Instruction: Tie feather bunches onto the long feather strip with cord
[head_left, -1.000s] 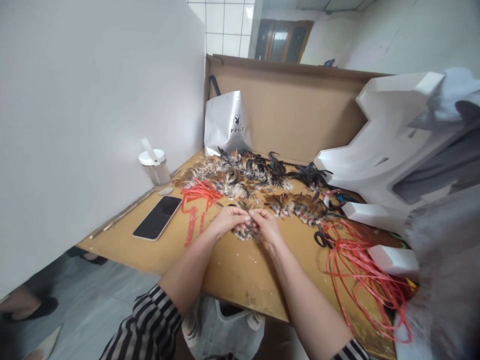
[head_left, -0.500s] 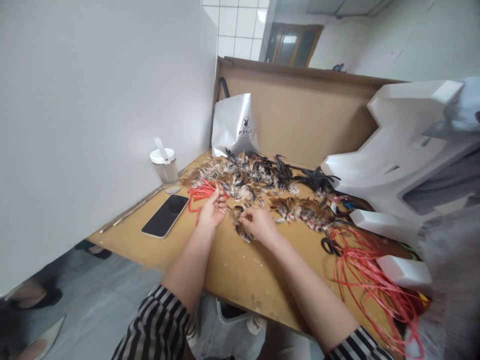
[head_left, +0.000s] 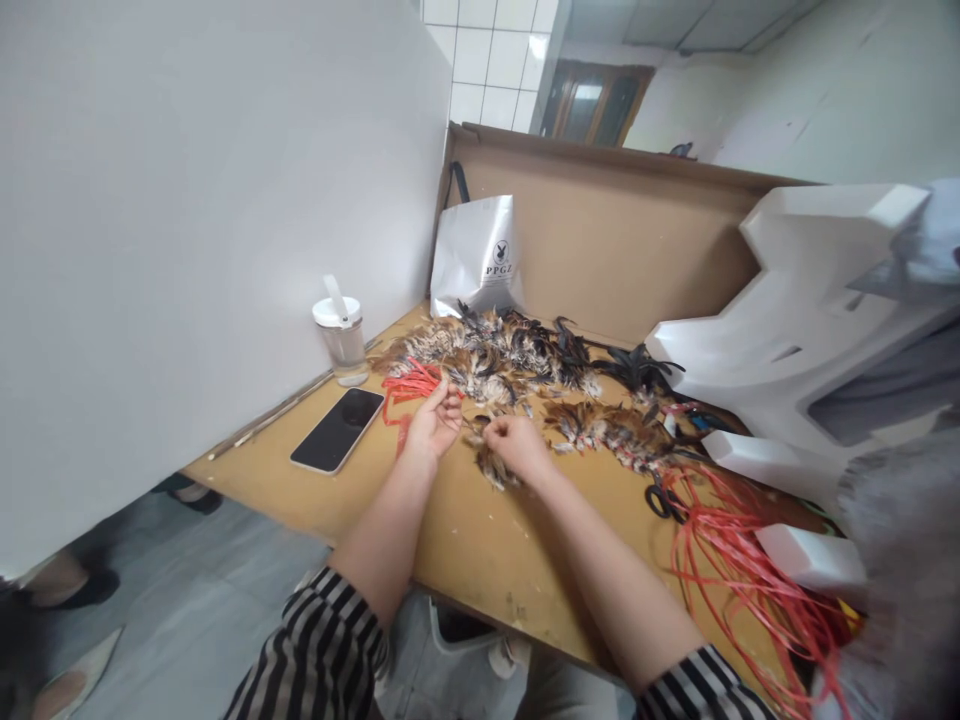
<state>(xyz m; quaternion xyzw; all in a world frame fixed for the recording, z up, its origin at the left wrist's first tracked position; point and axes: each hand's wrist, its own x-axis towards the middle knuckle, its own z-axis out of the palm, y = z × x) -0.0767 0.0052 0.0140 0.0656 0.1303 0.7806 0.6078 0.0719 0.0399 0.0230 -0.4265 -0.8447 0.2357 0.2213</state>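
Note:
My left hand (head_left: pixel 437 422) is closed in a pinch above the table, just right of a bundle of red plastic strings (head_left: pixel 411 382). What lies between its fingertips is too small to make out. To its right, my right hand (head_left: pixel 519 446) has its fingers curled together at the edge of a small pile of brown and dark feathers (head_left: pixel 491 466). The fingertips partly hide whatever they pinch. Behind both hands spreads a large heap of brown, white and black feathers (head_left: pixel 480 360). Another row of brown feathers (head_left: pixel 611 430) lies to the right.
A phone (head_left: pixel 337 430) and a lidded cup (head_left: pixel 342 335) are at the left by a white panel. A silver bag (head_left: pixel 480 255) stands at the back. Black-handled scissors (head_left: pixel 661 500), loose red strings (head_left: pixel 739 560) and white foam pieces (head_left: pixel 810 300) fill the right side.
The view has shifted slightly, so the scene sits a little lower and further right. My right fingers have curled closer together over the small feather pile; my left hand keeps its pinch.

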